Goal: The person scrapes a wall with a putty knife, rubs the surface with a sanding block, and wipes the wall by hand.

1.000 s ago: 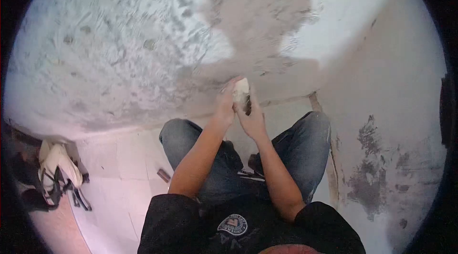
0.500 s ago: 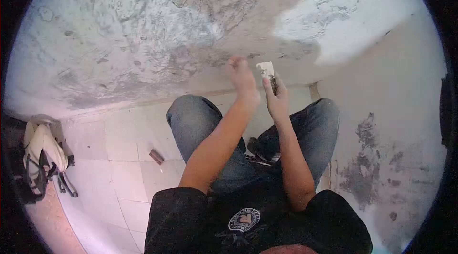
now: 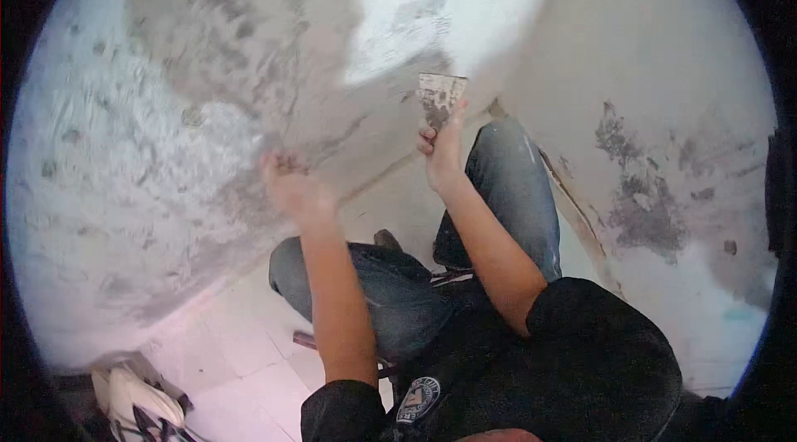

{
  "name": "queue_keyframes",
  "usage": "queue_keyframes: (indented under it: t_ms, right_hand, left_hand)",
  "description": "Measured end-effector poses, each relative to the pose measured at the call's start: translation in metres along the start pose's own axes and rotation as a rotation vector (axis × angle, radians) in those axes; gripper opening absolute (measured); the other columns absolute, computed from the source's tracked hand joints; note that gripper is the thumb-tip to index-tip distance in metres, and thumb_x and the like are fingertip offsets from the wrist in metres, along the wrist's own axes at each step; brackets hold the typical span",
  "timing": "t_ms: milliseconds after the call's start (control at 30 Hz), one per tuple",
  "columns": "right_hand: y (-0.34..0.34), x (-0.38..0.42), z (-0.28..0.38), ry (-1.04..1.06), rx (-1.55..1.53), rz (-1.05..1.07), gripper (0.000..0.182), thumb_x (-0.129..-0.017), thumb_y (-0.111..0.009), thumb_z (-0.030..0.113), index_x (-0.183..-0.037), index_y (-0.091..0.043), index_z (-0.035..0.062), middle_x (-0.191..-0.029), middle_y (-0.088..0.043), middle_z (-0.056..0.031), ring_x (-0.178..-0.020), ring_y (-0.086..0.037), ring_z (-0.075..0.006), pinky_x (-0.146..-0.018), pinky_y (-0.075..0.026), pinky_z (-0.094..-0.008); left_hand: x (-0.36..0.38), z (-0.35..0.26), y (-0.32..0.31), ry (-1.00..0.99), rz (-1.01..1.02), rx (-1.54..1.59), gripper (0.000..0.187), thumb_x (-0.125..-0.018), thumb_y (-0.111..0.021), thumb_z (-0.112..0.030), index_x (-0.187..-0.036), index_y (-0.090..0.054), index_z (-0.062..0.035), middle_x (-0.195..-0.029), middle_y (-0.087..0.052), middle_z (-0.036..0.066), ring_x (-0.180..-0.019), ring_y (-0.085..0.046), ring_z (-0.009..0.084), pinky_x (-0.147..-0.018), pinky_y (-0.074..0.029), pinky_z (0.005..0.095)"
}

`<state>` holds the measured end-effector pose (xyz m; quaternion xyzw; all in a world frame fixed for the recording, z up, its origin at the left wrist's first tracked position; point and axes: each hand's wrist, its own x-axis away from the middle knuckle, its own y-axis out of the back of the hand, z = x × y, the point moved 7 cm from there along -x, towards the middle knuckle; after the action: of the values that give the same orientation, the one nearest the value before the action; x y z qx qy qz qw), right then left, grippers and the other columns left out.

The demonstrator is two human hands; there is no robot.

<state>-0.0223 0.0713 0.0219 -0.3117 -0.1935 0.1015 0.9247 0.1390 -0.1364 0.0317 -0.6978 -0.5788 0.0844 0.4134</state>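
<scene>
My right hand [image 3: 444, 147] is closed around the handle of a putty knife [image 3: 442, 89]. Its broad blade points up, smeared with white and dark grey residue. To the left, my left hand [image 3: 299, 189] is blurred against the lower part of a patchy wall [image 3: 166, 218]. Its fingers look curled in, and a faint greyish smudge shows at their tips. What they hold, if anything, I cannot make out. The wall is rough grey, with a bright white area [image 3: 398, 19] higher up, left of the putty knife.
A second wall [image 3: 672, 52] with dark grey patches meets the first at a corner on the right. Bent jeans-clad knees [image 3: 519, 185] are close to the corner. A pale bag [image 3: 137, 400] sits lower left on the tiled floor [image 3: 224, 359]. A brown object [image 3: 305, 340] is partly hidden by my left arm.
The view has turned toward the right. My left hand has moved away from my right, leftward to the wall. The putty knife has rotated, so its blade now faces me more fully.
</scene>
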Motion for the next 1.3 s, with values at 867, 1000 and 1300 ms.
queue_keyframes:
  t_ms: [867,1000,1300]
  right_hand:
    - [0.005,-0.047,0.020,0.517,0.539,-0.010,0.066,-0.102,-0.051,0.031,-0.151,-0.025,-0.0048,-0.132,-0.058,-0.0219,-0.120,-0.057,-0.0261,-0.096,-0.044,-0.0342]
    - [0.020,-0.034,0.022,0.367,0.444,0.008,0.063,-0.103,-0.048,0.034,-0.148,-0.029,-0.0064,-0.137,-0.054,-0.0221,-0.123,-0.054,-0.0245,-0.102,-0.040,-0.0340]
    - [0.042,0.024,0.142,0.935,0.301,-0.290,0.037,-0.105,-0.042,0.032,-0.113,-0.050,-0.0032,-0.090,-0.053,-0.0112,-0.088,-0.052,-0.0194,-0.080,-0.044,-0.0338]
  left_hand:
    - [0.055,0.079,-0.073,-0.552,0.635,-1.004,0.032,-0.095,-0.062,-0.012,-0.124,-0.052,-0.0016,-0.106,-0.058,0.006,-0.098,-0.054,0.0156,-0.089,-0.041,0.0305]
    - [0.055,0.079,-0.073,-0.422,0.568,-0.987,0.030,-0.097,-0.058,-0.011,-0.124,-0.052,-0.0010,-0.108,-0.059,0.007,-0.103,-0.055,0.0174,-0.096,-0.043,0.0329]
    - [0.043,0.045,-0.061,-0.400,0.462,-1.098,0.038,-0.099,-0.055,-0.030,-0.125,-0.057,-0.0014,-0.109,-0.061,0.009,-0.101,-0.056,0.0210,-0.094,-0.044,0.0361]
